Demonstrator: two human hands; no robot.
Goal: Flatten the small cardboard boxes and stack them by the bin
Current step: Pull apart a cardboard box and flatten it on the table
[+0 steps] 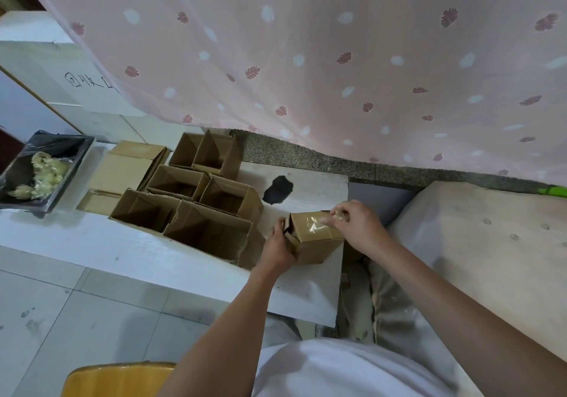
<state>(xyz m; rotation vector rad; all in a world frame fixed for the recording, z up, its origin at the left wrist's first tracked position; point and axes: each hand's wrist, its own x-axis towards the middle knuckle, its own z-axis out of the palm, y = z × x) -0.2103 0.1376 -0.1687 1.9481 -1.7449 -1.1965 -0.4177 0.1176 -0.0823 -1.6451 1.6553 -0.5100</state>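
A small brown cardboard box (316, 237) lies on the white board (129, 252), its top sealed with clear tape (319, 226). My left hand (277, 247) grips the box's left end, fingers curled round the edge. My right hand (356, 224) pinches the tape at the box's top right corner. Several open cardboard boxes (211, 228) stand in a cluster to the left. Flattened boxes (122, 171) lie stacked beyond them, next to the black-lined bin (66, 178).
A pink leaf-print curtain (337, 59) hangs over the far side. To the right is a plastic-covered wooden surface (475, 243). A black mark (277, 189) is on the board. An orange stool (119, 379) is near my left side, on a tiled floor.
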